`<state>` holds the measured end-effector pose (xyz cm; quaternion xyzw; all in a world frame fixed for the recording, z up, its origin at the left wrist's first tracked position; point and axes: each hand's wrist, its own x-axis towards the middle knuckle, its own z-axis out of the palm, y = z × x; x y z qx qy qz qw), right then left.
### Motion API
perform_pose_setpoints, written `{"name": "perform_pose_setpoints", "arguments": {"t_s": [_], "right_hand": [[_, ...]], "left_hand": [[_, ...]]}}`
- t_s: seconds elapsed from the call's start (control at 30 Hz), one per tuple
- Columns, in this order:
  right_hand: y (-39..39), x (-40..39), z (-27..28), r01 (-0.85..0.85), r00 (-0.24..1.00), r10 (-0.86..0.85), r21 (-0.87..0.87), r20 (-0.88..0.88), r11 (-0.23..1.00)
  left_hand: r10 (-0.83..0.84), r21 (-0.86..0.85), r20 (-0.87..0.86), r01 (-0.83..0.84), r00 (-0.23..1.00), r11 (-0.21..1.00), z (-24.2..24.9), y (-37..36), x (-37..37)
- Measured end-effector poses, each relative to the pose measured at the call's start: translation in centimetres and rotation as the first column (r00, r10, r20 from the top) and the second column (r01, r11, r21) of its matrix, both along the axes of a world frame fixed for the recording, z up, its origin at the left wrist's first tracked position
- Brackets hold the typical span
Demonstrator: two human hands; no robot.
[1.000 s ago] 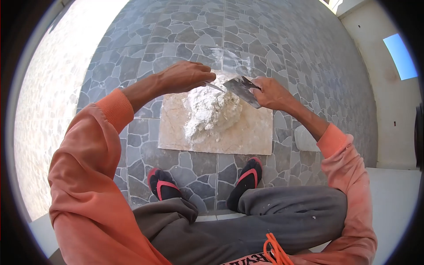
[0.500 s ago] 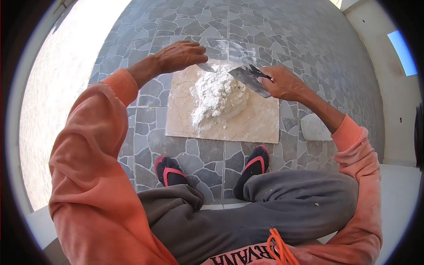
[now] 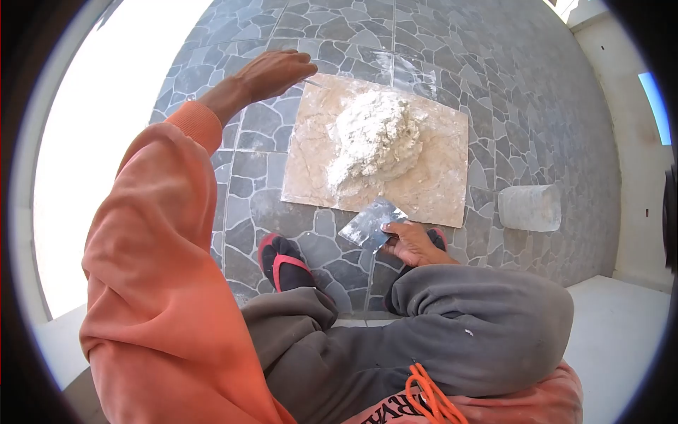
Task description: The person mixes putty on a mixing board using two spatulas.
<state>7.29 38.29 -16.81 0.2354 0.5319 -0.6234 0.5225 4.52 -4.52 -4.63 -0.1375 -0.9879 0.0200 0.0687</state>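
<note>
My right hand (image 3: 412,245) grips a flat metal scraper (image 3: 372,225) smeared with white, held low at the near edge of a beige tile board (image 3: 438,169). On that board sits a heap of white powdery paste (image 3: 374,134), lumpy on top. My left hand (image 3: 281,73) is closed above the board's far left corner. A thin blade edge of a second scraper (image 3: 311,83) shows under its fingers; the rest of that tool is hidden.
A whitish translucent container (image 3: 530,208) stands on the stone-patterned floor (image 3: 261,191) to the right. White smears (image 3: 413,74) mark the floor behind the board. My feet in red-strapped flip-flops (image 3: 286,263) are close to the board's near edge.
My right hand has drawn the scraper from above the heap toward me, to the board's near edge. My left hand has lifted slightly away from the heap. The view has shifted a little.
</note>
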Motion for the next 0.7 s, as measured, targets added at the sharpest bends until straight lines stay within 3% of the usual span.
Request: {"name": "perform_pose_setpoints", "arguments": {"t_s": [0.1, 0.43, 0.7], "right_hand": [[-1.6, 1.1, -2.0, 0.059, 0.995, -0.049, -0.115, 0.087, 0.992], [-7.6, 4.2, -4.6, 0.336, 0.926, -0.322, -0.042, 0.196, 0.941], [-10.0, 3.7, -5.7, 0.516, 0.832, -0.444, -0.166, 0.334, 0.841]], "left_hand": [[0.023, 0.083, -0.045, -0.019, 0.999, 0.996, -0.2, -0.3, 0.6], [0.096, 0.171, -0.057, -0.085, 0.994, 0.982, -1.5, -0.6, 1.0], [0.163, 0.325, -0.026, -0.146, 0.986, 0.934, -2.4, -0.2, 1.0]]}}
